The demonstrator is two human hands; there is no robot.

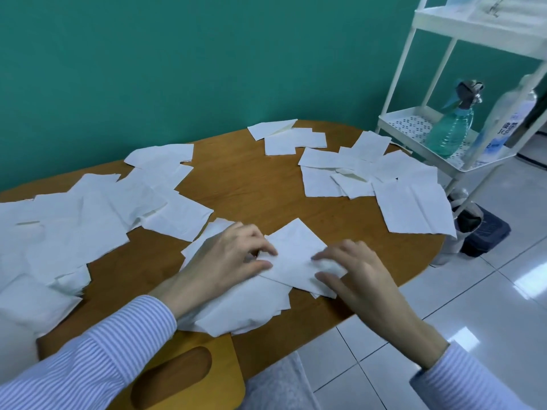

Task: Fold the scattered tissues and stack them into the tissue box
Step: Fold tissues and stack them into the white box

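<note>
Tissue (296, 255) lies on the table (251, 187) between both hands: the left hand (228, 261) pinches its near-left edge, and the right hand (355, 273) presses its right corner with loosely spread fingers. More tissues (74, 226) lie scattered beyond and beside the hands, and the wooden box (189, 374) sits just below the left wrist.

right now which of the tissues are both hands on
The tissue at the near table edge, lying diamond-wise on other sheets: left hand and right hand touch it; every other tissue lies untouched.
</note>
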